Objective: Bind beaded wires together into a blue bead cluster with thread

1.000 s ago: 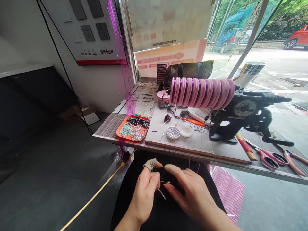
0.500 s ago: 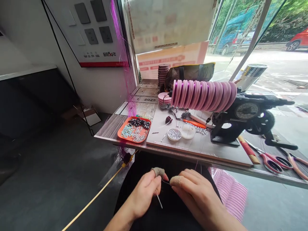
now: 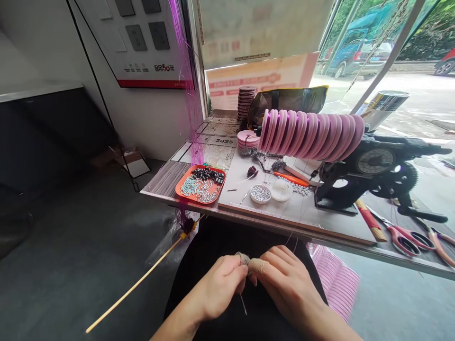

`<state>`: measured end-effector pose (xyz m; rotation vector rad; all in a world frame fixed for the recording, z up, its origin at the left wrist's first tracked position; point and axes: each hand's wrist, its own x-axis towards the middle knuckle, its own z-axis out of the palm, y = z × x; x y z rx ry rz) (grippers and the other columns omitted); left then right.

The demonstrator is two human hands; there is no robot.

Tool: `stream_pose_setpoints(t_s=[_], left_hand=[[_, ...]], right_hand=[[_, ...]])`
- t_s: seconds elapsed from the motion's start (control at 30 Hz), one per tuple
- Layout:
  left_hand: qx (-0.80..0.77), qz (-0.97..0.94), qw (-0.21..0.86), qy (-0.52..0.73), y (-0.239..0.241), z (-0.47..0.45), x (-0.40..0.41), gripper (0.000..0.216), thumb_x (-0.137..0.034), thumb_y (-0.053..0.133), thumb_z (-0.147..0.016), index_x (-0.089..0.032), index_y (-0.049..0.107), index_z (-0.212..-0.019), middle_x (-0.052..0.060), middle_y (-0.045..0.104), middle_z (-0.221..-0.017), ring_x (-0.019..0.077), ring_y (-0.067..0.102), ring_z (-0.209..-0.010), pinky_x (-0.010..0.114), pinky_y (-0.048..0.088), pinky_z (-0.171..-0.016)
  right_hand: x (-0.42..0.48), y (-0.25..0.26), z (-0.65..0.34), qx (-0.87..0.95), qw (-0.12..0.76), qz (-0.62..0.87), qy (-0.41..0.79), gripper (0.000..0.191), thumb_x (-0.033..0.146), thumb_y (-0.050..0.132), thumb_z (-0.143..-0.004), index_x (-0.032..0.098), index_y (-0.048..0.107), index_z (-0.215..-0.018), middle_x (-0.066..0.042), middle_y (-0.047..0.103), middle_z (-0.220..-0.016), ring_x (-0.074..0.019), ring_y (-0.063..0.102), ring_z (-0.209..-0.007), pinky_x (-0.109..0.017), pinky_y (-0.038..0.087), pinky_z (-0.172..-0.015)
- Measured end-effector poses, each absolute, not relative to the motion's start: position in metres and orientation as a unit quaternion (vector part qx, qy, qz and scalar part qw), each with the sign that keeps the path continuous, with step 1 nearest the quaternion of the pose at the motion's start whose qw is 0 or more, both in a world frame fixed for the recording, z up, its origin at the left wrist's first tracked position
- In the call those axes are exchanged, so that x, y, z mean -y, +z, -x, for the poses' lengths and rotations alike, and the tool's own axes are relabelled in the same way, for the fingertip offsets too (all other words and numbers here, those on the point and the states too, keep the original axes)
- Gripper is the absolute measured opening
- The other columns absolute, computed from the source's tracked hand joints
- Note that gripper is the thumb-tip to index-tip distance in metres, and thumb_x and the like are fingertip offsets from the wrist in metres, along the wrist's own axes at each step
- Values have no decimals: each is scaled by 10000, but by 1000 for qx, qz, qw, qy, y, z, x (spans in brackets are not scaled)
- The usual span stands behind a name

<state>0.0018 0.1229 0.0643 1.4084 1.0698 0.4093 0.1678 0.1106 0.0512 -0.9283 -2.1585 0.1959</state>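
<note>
Over my dark lap, my left hand is closed with a thin metal rod sticking out below its fingers. Close against it, my right hand is closed too, its thumb and forefinger pinched at the left fingertips. What the right fingers hold is hidden. Beige fingertip covers are on both hands, one on the right and a greyer one on the left. Fine thread rises behind the right hand towards the table edge.
On the table stand an orange tray of beads, a small white dish of silvery beads and a black winding machine carrying pink spools. Scissors lie at right. A yellow stick slants at left; pink spools hang below the table.
My hands have come together, closing the small gap where a thin piece showed between the fingertips. The rod under my left hand has shifted slightly right. The camera view has moved a little.
</note>
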Motion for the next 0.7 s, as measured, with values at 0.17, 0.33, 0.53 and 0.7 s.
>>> stream_pose_setpoints(t_s=[0.17, 0.33, 0.53, 0.7], left_hand=[[-476, -629, 592, 169, 65, -1, -122, 300, -247, 332, -862, -190, 391, -573, -52, 381, -558, 112, 351, -559, 253, 303, -559], [-480, -635, 581, 171, 64, -1, -123, 304, -243, 324, -866, -191, 388, -574, -52, 392, -566, 112, 364, -565, 251, 313, -571], [-488, -645, 563, 169, 65, 0, -122, 306, -240, 327, -865, -191, 405, -574, -52, 396, -559, 115, 375, -563, 253, 313, -570], [-502, -658, 537, 164, 73, 0, -118, 302, -256, 311, -887, -189, 538, -698, -50, 403, -575, 125, 402, -588, 253, 322, -595]], right_hand=[[-110, 50, -167, 849, 378, 361, 77, 250, 86, 393, -908, 149, 590, -765, -10, 527, -590, -126, 425, -569, -269, 297, -567], [-109, 51, -167, 850, 378, 360, 78, 242, 76, 389, -904, 151, 597, -807, -13, 537, -602, -128, 430, -575, -271, 297, -569], [-108, 53, -167, 851, 368, 366, 75, 254, 96, 376, -914, 159, 595, -801, -8, 528, -588, -127, 422, -565, -270, 303, -566], [-109, 53, -169, 848, 355, 389, 62, 271, 121, 365, -923, 166, 574, -756, -5, 519, -585, -123, 427, -552, -263, 316, -555]])
